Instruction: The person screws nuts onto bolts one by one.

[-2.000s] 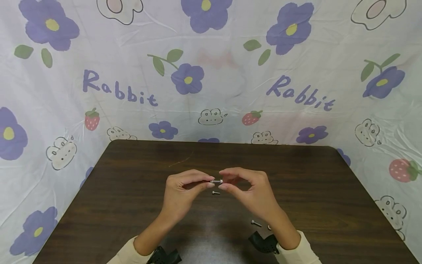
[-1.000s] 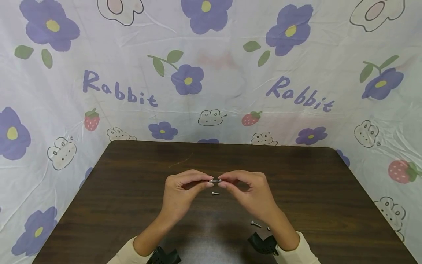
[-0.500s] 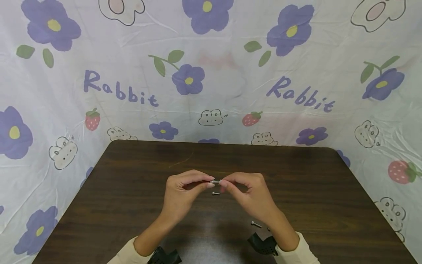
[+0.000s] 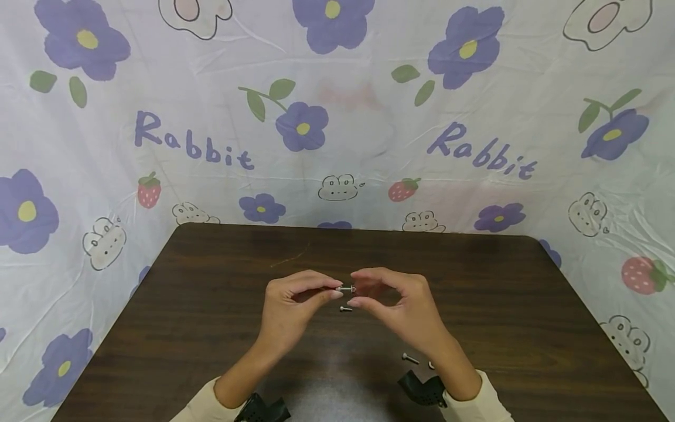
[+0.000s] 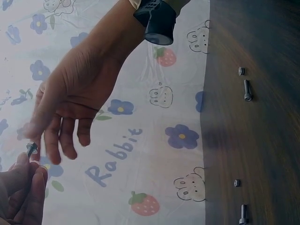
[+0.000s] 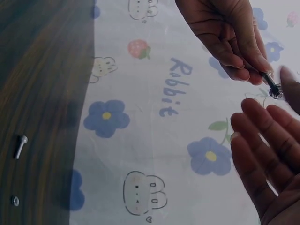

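My left hand (image 4: 289, 302) pinches a small silver bolt (image 4: 344, 289) between thumb and fingers, held level above the table. A nut (image 4: 353, 289) sits on the bolt's right end, and in the right wrist view the nut (image 6: 275, 91) shows around the shank. My right hand (image 4: 405, 302) is beside it, thumb and fingers parted around the nut without gripping it. In the right wrist view the right hand's fingers (image 6: 260, 126) are spread. Beneath the hands another bolt (image 4: 345, 309) lies on the table.
The dark wooden table (image 4: 211, 328) also bears a bolt (image 4: 410, 358) and a nut (image 4: 431, 364) partly covered by the right wrist. The left wrist view shows another loose nut (image 5: 237, 183). A patterned cloth (image 4: 369, 117) hangs behind the table.
Half a second ago the right thumb and fingers were closed together at the nut end; now they have parted from it. The left hand keeps its pinch on the bolt in nearly the same place.
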Demonstrator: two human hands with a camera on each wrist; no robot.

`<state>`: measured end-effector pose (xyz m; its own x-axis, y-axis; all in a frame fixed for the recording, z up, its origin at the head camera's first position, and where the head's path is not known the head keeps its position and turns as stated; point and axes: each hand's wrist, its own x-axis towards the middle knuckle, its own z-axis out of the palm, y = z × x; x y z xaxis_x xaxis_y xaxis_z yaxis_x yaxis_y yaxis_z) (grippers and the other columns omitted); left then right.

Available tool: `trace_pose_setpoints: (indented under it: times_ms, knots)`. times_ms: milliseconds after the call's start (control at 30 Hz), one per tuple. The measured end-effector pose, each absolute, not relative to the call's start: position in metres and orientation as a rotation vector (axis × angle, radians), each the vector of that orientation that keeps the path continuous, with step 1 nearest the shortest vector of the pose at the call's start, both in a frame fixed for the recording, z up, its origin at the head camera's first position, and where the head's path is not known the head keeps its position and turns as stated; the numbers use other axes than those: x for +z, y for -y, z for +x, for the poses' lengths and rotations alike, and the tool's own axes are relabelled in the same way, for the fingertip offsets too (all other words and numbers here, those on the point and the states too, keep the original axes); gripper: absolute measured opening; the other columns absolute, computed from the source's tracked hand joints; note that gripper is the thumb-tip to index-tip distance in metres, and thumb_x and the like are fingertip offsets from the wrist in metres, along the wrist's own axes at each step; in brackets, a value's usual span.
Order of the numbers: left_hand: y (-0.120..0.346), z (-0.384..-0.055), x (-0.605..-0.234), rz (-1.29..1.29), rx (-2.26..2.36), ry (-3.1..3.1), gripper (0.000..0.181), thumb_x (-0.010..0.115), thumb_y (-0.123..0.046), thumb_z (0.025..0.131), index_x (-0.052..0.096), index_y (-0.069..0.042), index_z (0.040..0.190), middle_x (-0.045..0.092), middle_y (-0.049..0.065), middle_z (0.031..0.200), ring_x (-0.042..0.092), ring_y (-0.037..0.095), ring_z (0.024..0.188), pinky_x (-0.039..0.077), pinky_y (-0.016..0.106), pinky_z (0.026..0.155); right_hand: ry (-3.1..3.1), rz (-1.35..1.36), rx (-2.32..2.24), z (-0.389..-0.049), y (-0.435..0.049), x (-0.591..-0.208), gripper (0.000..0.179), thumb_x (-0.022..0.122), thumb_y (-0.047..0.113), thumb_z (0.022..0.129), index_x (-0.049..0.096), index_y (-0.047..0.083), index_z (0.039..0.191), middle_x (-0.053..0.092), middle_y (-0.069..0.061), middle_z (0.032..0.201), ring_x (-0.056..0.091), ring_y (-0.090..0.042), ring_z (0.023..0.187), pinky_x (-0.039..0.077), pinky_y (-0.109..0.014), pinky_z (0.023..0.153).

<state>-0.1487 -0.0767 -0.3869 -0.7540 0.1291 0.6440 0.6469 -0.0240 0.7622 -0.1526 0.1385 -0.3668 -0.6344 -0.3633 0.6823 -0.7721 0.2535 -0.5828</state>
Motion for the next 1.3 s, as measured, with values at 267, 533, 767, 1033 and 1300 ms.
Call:
trace_pose_setpoints:
  times_ms: [267,533,767,1033,1300]
  knots:
    - [0.0761,-0.1483,-0.3874,-0.822,-1.86,1.868,0.012,0.078,0.002,0.086,0.08,-0.003,0.096,0.076,0.006,0.091,0.072,0.02,0.082,0.061,0.03,0.068,2.014,1.131,1.353,-0.1548,-0.1387,-0.37,0.032,0.084,-0.008,0.078,0.076,0.004,0.107,0.077,-0.006,0.097,0.072,-0.013,0.078,0.06,-0.025,0.068]
    - [0.0759,-0.1473,-0.3878,-0.835,-1.876,1.867,0.013,0.078,0.003,0.086,0.08,-0.003,0.097,0.076,0.007,0.092,0.072,0.021,0.083,0.062,0.031,0.07,1.97,1.158,1.337,-0.1551,-0.1381,-0.3696,0.03,0.083,-0.01,0.077,0.078,0.006,0.103,0.077,-0.004,0.096,0.072,-0.014,0.081,0.059,-0.024,0.07]
    - [0.076,-0.1467,-0.387,-0.837,-1.877,1.867,0.013,0.078,0.003,0.085,0.08,-0.003,0.097,0.076,0.007,0.091,0.072,0.021,0.083,0.062,0.032,0.069,1.996,1.127,1.334,-0.1537,-0.1373,-0.3695,0.027,0.082,-0.007,0.08,0.078,0.007,0.102,0.077,-0.002,0.093,0.07,-0.012,0.077,0.059,-0.026,0.067]
    - [0.0756,-0.146,-0.3877,-0.858,-1.9,1.851,0.012,0.077,0.005,0.085,0.079,0.001,0.097,0.075,0.009,0.091,0.073,0.021,0.083,0.062,0.034,0.072,2.054,1.078,1.369,-0.1515,-0.1359,-0.3718,0.017,0.08,-0.001,0.086,0.078,0.011,0.097,0.076,0.0,0.09,0.069,-0.01,0.076,0.057,-0.022,0.067]
    - [0.0749,-0.146,-0.3894,-0.861,-1.884,1.863,0.011,0.078,0.003,0.086,0.079,-0.001,0.096,0.075,0.007,0.09,0.072,0.02,0.08,0.062,0.034,0.07,2.08,1.079,1.418,-0.1517,-0.1342,-0.3729,0.016,0.074,-0.002,0.091,0.077,0.014,0.088,0.074,0.005,0.08,0.072,-0.015,0.073,0.059,-0.025,0.069]
